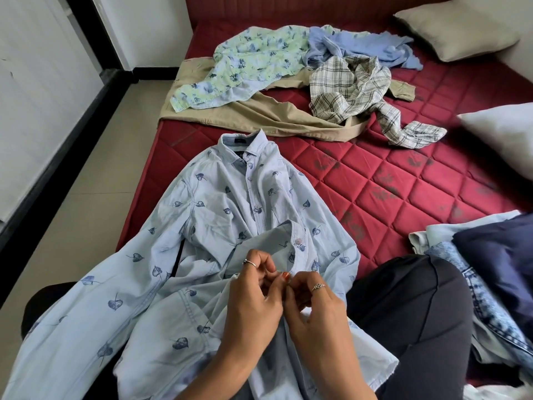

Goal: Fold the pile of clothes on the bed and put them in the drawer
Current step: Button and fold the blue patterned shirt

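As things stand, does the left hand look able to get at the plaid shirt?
Probably not right away: the left hand and the right hand both pinch the leaf-print shirt's placket, and the plaid shirt lies far up the bed beyond it.

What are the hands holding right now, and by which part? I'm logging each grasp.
Both the left hand and the right hand pinch the light blue leaf-print shirt at its front button placket, near the lower buttons.

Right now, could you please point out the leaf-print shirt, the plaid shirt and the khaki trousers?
leaf-print shirt (219,209): head view, on its chest panel.
plaid shirt (346,90): head view, on its crumpled body.
khaki trousers (277,116): head view, on the leg.
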{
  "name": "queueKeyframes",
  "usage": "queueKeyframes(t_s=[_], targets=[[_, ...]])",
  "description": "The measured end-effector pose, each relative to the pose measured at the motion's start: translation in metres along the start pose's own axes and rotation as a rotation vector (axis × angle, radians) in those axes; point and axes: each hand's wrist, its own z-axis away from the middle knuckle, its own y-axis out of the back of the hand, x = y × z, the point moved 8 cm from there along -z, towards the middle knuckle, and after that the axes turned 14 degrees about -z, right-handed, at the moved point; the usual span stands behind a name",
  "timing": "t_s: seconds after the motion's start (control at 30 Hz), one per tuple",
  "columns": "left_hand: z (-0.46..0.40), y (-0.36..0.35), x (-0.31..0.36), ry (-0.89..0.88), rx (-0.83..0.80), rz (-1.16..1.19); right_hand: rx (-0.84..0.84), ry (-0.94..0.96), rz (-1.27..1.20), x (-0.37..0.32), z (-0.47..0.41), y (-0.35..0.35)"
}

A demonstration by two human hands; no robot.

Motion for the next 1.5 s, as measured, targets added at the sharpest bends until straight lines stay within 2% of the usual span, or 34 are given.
queueKeyframes(t_s=[0.17, 0.3, 0.37, 0.53, 0.7, 0.87, 0.97, 1.1, 1.17, 1.33, 1.43, 1.5], targets=[[0.002, 0.0, 0.003, -0.006, 0.031, -0.043, 0.03, -0.061, -0.036, 0.002, 0.001, 0.001], [0.003, -0.001, 0.006, -0.025, 0.048, -0.05, 0.042, -0.16, -0.174, 0.001, 0.002, 0.003], [0.003, -0.002, 0.006, -0.026, 0.057, -0.048, 0.062, -0.263, -0.288, 0.005, 0.001, 0.005], [0.001, -0.003, 0.005, -0.015, 0.041, -0.064, 0.061, -0.64, -0.799, 0.026, 0.004, -0.007], [-0.002, -0.004, 0.004, 0.003, 0.001, -0.056, 0.006, -0.729, -0.893, 0.029, 0.004, -0.014], [-0.002, -0.003, 0.01, 0.012, -0.054, 0.009, -0.042, -0.86, -1.101, 0.028, 0.008, -0.021], [-0.004, -0.001, 0.009, -0.013, -0.031, 0.0, -0.02, -0.775, -0.973, 0.027, 0.005, -0.017], [-0.006, -0.003, 0.002, -0.048, -0.006, -0.072, -0.055, -0.317, -0.185, 0.014, -0.009, 0.003], [-0.007, -0.005, -0.003, -0.032, -0.004, -0.083, -0.084, -0.141, 0.038, 0.005, -0.01, 0.001], [-0.011, -0.008, -0.015, 0.099, -0.028, 0.026, -0.119, 0.174, 0.225, -0.009, -0.006, -0.009], [-0.011, -0.012, -0.022, 0.183, -0.066, 0.131, -0.101, 0.186, 0.167, -0.01, -0.005, -0.006], [-0.01, -0.014, -0.022, 0.184, -0.086, 0.15, -0.049, 0.072, -0.017, -0.006, -0.006, 0.0]])
